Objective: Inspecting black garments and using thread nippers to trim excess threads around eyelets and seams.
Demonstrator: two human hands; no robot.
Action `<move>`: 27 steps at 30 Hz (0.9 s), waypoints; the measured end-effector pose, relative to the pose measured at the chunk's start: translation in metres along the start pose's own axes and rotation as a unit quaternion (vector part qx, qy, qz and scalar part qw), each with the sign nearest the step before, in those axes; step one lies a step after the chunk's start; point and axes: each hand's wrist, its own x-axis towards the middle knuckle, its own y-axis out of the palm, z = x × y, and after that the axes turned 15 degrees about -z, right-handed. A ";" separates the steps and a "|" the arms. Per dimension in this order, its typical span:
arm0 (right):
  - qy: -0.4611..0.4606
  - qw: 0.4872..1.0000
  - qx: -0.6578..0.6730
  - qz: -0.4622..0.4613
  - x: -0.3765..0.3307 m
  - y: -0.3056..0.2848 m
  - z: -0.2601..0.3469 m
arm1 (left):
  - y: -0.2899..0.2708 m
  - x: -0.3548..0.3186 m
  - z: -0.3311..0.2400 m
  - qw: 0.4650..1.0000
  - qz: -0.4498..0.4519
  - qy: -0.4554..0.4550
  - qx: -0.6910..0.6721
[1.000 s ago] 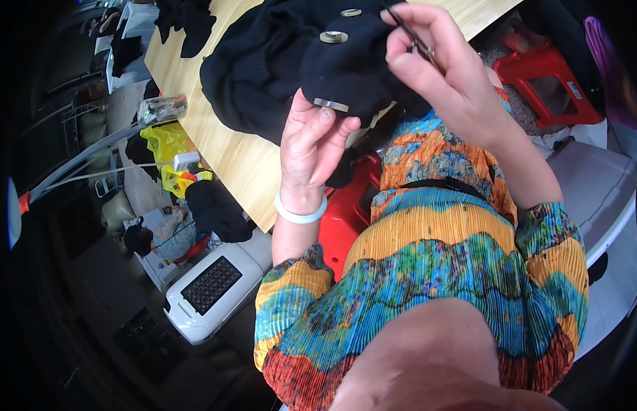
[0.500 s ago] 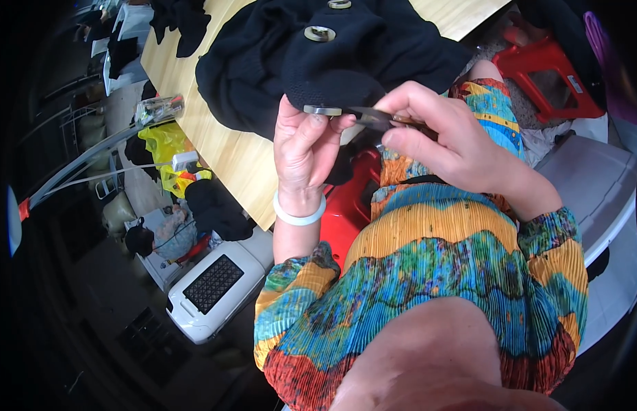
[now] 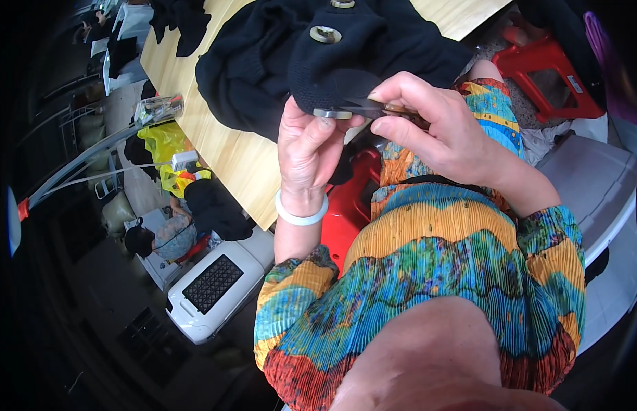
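Left hand (image 3: pixel 306 147) pinches a button (image 3: pixel 330 113) at the black garment's (image 3: pixel 277 55) edge; right hand (image 3: pixel 438 127) grips small scissors (image 3: pixel 383 108) beside it. Two buttons attached; this one apparently unfinished.

A long pale wooden table (image 3: pixel 229 154) ran up the view. At the table's far end lay a small dark heap of cloth (image 3: pixel 180 17). On its left edge sat a clear packet (image 3: pixel 158 107) with small coloured items inside. Just left of the table, below that packet, a yellow plastic bag (image 3: pixel 162 144) lay on the floor. Below the table's near corner stood a white appliance with a black grille (image 3: pixel 215 282). To the table's right stood a red plastic stool (image 3: pixel 545 65), and nearer, a grey plastic bin lid (image 3: pixel 592 185).
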 end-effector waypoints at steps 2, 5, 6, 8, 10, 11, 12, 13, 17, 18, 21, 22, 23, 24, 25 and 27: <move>-0.009 1.000 -0.004 -0.004 0.000 0.002 -0.001 | 0.000 -0.001 0.000 1.000 0.001 0.007 0.015; -0.026 0.999 -0.018 -0.014 0.001 0.003 0.000 | 0.000 0.000 0.000 1.000 0.009 0.009 0.025; -0.036 0.999 -0.027 -0.019 0.001 0.003 0.000 | 0.001 0.000 0.001 1.000 0.009 0.008 0.024; -0.048 0.998 -0.033 -0.026 0.001 0.005 -0.003 | 0.001 -0.001 0.002 1.000 0.003 0.012 0.022; -0.060 0.997 -0.039 -0.033 0.002 0.006 -0.004 | 0.001 -0.001 0.002 1.000 0.000 0.013 0.018; -0.063 0.997 -0.043 -0.032 0.002 0.006 -0.005 | 0.001 0.000 0.003 1.000 -0.003 0.013 0.014; -0.066 0.996 -0.048 -0.030 0.002 0.006 -0.005 | 0.001 0.000 0.003 1.000 -0.003 0.014 0.014; -0.066 0.996 -0.048 -0.030 0.003 0.005 -0.005 | 0.000 0.000 0.003 1.000 -0.004 0.008 0.012; -0.051 0.997 -0.020 -0.045 0.001 0.007 -0.002 | -0.008 0.001 0.003 1.000 0.008 -0.021 -0.006; -0.010 0.997 0.030 -0.069 0.000 0.008 -0.001 | -0.008 0.001 0.002 0.999 0.009 -0.033 -0.015; -0.015 0.990 0.075 -0.117 0.008 0.004 -0.009 | -0.012 0.000 -0.001 0.998 0.005 -0.047 -0.036; -0.013 0.989 0.090 -0.115 0.010 0.003 -0.012 | -0.013 0.000 -0.001 0.998 0.017 -0.049 -0.038; -0.011 0.988 0.105 -0.112 0.012 0.003 -0.014 | -0.014 0.000 -0.002 0.998 0.029 -0.050 -0.041; -0.009 0.987 0.121 -0.109 0.012 0.002 -0.015 | -0.013 0.000 -0.002 0.998 0.029 -0.049 -0.041; 0.004 0.989 0.118 -0.087 0.010 0.002 -0.014 | -0.012 -0.001 -0.003 0.997 0.013 -0.055 -0.043; 0.005 0.993 0.084 -0.079 0.005 0.008 -0.014 | -0.006 0.002 -0.005 0.998 -0.004 -0.063 -0.021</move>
